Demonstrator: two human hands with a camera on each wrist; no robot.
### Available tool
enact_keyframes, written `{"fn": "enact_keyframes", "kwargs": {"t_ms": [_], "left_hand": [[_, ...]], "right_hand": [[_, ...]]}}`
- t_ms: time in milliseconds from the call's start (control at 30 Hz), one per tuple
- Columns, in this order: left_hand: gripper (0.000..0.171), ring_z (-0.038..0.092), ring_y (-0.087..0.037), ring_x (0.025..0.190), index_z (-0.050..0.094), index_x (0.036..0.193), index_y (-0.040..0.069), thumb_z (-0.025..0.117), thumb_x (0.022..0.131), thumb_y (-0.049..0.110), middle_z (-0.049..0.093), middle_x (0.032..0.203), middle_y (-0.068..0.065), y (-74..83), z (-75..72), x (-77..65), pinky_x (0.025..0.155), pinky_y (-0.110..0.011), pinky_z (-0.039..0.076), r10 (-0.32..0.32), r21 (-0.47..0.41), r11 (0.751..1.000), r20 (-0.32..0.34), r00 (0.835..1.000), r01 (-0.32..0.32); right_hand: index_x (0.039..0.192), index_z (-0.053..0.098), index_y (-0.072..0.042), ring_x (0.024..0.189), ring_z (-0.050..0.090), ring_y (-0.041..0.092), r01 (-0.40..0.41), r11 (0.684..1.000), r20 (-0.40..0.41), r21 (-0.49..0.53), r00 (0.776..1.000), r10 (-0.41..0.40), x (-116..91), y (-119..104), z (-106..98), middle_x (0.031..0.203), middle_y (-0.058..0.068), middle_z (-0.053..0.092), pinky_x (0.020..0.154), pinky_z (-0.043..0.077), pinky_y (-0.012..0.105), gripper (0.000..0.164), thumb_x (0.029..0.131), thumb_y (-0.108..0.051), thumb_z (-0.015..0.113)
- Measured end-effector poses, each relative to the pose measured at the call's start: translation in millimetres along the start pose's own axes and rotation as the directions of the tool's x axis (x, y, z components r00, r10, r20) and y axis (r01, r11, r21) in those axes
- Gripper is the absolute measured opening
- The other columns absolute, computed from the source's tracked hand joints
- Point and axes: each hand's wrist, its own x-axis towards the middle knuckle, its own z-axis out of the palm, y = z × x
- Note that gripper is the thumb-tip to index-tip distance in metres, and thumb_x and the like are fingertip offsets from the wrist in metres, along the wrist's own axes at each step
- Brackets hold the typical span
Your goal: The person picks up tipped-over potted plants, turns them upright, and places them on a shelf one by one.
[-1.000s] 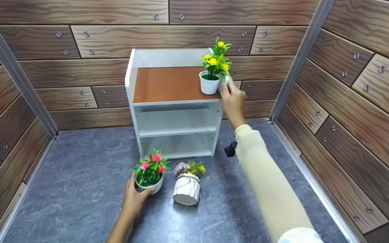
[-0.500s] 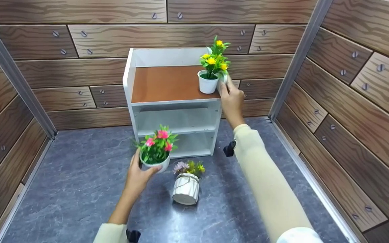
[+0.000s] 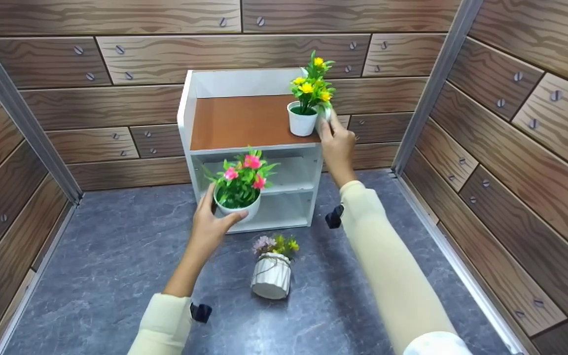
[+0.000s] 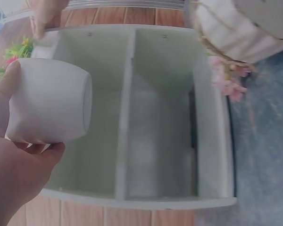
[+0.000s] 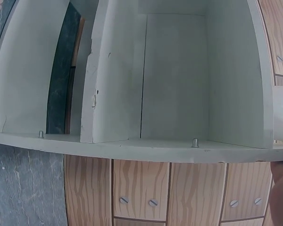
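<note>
My left hand grips a white pot with pink flowers, thumb and fingers around its sides. It is raised in front of the small white shelf, overlapping the middle compartment in the head view. In the left wrist view the pot lies within the curled fingers. My right hand grips the shelf's right side panel near its top front corner, the fingertips partly hidden. Right beside those fingers, a white pot with yellow flowers stands upright on the brown top.
A white ribbed pot tied with twine lies tipped over on the grey floor in front of the shelf, purple and yellow flowers pointing toward it. Wood-patterned walls enclose the back and sides. The shelf has two open compartments below its top.
My left hand has lifted the pink-flower pot from near the floor, up and forward toward the shelf. The right hand, the yellow-flower pot and the tipped pot have stayed put.
</note>
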Motion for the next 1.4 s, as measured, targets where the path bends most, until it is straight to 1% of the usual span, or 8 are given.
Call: {"fn": "enact_keyframes", "kwargs": {"t_ms": [133, 233, 367, 500, 733, 967, 1233, 1400], "left_hand": [[0.105, 0.041, -0.035, 0.143, 0.027, 0.158, 0.001, 0.09, 0.076, 0.019, 0.036, 0.154, -0.022, 15.6, 2.0, 9.5, 0.119, -0.042, 0.036, 0.056, -0.006, 0.998, -0.008, 0.998, -0.056], [0.103, 0.044, -0.035, 0.14, 0.03, 0.157, 0.002, 0.09, 0.075, 0.02, 0.039, 0.152, -0.022, 26.9, 3.7, 17.8, 0.118, -0.041, 0.037, 0.091, -0.005, 0.996, -0.02, 0.996, -0.091], [0.103, 0.045, -0.033, 0.14, 0.03, 0.157, 0.003, 0.09, 0.075, 0.023, 0.041, 0.151, -0.021, 42.4, 5.9, 29.4, 0.118, -0.04, 0.036, 0.118, 0.001, 0.993, -0.031, 0.993, -0.118], [0.103, 0.046, -0.03, 0.139, 0.032, 0.157, 0.004, 0.09, 0.076, 0.03, 0.042, 0.15, -0.019, 57.4, 8.0, 41.7, 0.117, -0.037, 0.038, 0.143, 0.012, 0.99, -0.034, 0.989, -0.142], [0.097, 0.05, -0.025, 0.133, 0.039, 0.154, 0.014, 0.09, 0.075, 0.038, 0.046, 0.146, -0.013, 79.3, 12.3, 61.9, 0.111, -0.038, 0.044, 0.176, 0.033, 0.984, -0.047, 0.983, -0.174], [0.096, 0.049, -0.022, 0.132, 0.04, 0.153, 0.014, 0.09, 0.075, 0.038, 0.046, 0.144, -0.013, 87.8, 22.4, 83.7, 0.11, -0.037, 0.044, 0.186, 0.013, 0.983, -0.046, 0.981, -0.186], [0.092, 0.05, -0.022, 0.131, 0.041, 0.152, 0.015, 0.089, 0.076, 0.038, 0.046, 0.144, -0.014, 92.8, 30.1, 101.2, 0.109, -0.035, 0.046, 0.148, 0.043, 0.988, -0.06, 0.987, -0.146], [0.091, 0.048, -0.023, 0.132, 0.04, 0.152, 0.014, 0.088, 0.078, 0.037, 0.046, 0.144, -0.014, 93.6, 32.8, 113.4, 0.111, -0.036, 0.044, 0.123, 0.057, 0.991, -0.079, 0.989, -0.119]], "right_hand": [[0.136, 0.061, -0.001, 0.094, 0.073, 0.028, 0.005, 1.0, -0.012, 0.003, 1.0, -0.005, 1.0, -0.9, 0.4, 0.111, 0.024, 0.072, 0.082, 0.057, 0.045, 0.04, 0.099, -0.015, 0.063], [0.136, 0.061, -0.001, 0.091, 0.073, 0.03, 0.002, 1.0, -0.016, -0.002, 1.0, -0.002, 1.3, -1.1, 0.6, 0.11, 0.024, 0.072, 0.08, 0.057, 0.046, 0.039, 0.099, -0.014, 0.063], [0.137, 0.061, -0.001, 0.084, 0.071, 0.027, -0.006, 1.0, -0.008, -0.008, 1.0, 0.006, 1.1, -1.5, 0.8, 0.111, 0.024, 0.072, 0.076, 0.056, 0.046, 0.04, 0.1, -0.015, 0.062], [0.137, 0.06, -0.001, 0.084, 0.07, 0.025, -0.016, 1.0, -0.003, 0.001, 1.0, 0.016, 0.6, -2.5, 0.7, 0.114, 0.023, 0.071, 0.077, 0.056, 0.044, 0.04, 0.1, -0.016, 0.062], [0.136, 0.062, 0.0, 0.084, 0.072, 0.03, -0.004, 1.0, -0.008, -0.031, 1.0, 0.004, -0.5, -2.9, 0.1, 0.108, 0.025, 0.072, 0.078, 0.056, 0.047, 0.039, 0.1, -0.016, 0.063], [0.135, 0.063, -0.001, 0.084, 0.072, 0.033, -0.001, 0.999, -0.026, -0.041, 1.0, 0.0, -0.5, -2.3, 1.1, 0.105, 0.025, 0.073, 0.078, 0.056, 0.049, 0.039, 0.099, -0.018, 0.064], [0.135, 0.062, 0.001, 0.095, 0.073, 0.033, -0.003, 1.0, -0.019, -0.026, 1.0, 0.002, -2.0, -2.1, 1.8, 0.11, 0.025, 0.072, 0.083, 0.057, 0.047, 0.039, 0.099, -0.016, 0.063], [0.134, 0.063, 0.001, 0.096, 0.074, 0.033, -0.002, 1.0, -0.024, -0.018, 1.0, 0.001, -1.7, -1.5, 1.0, 0.11, 0.025, 0.071, 0.084, 0.057, 0.046, 0.039, 0.099, -0.015, 0.063]]}}
